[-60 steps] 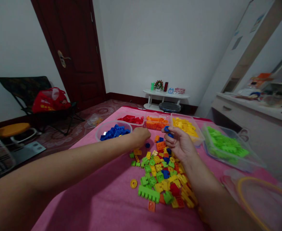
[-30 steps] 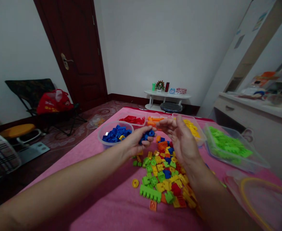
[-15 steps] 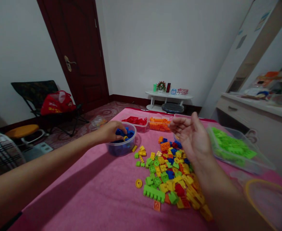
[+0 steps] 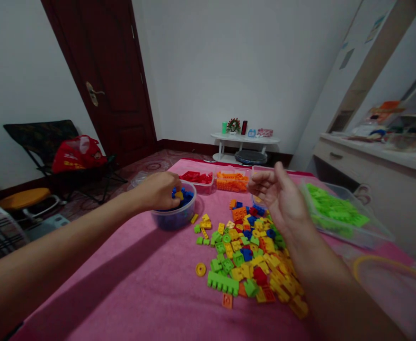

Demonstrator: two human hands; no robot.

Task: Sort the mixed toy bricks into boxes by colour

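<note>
My left hand (image 4: 156,191) reaches into a clear round bowl (image 4: 174,220) of blue bricks, fingers curled down and pinched at a small yellow piece (image 4: 179,194) among them. My right hand (image 4: 282,199) hovers above the far side of a mixed pile of bricks (image 4: 246,258) on the pink cloth (image 4: 151,293), palm turned left, fingers apart and loosely bent, holding nothing. A long green brick (image 4: 223,283) and a yellow wheel (image 4: 200,269) lie at the pile's near-left edge.
Behind the pile stand a tub of red bricks (image 4: 198,177), a tub of orange bricks (image 4: 231,181) and a tray of green bricks (image 4: 333,208) at the right. A clear lid with a yellow rim (image 4: 388,272) lies near right. A white cabinet (image 4: 371,175) flanks the table.
My left hand took blue pieces from my right hand, carried them left to the blue bowl and now curls inside it. My right hand opened and stays raised over the pile.
</note>
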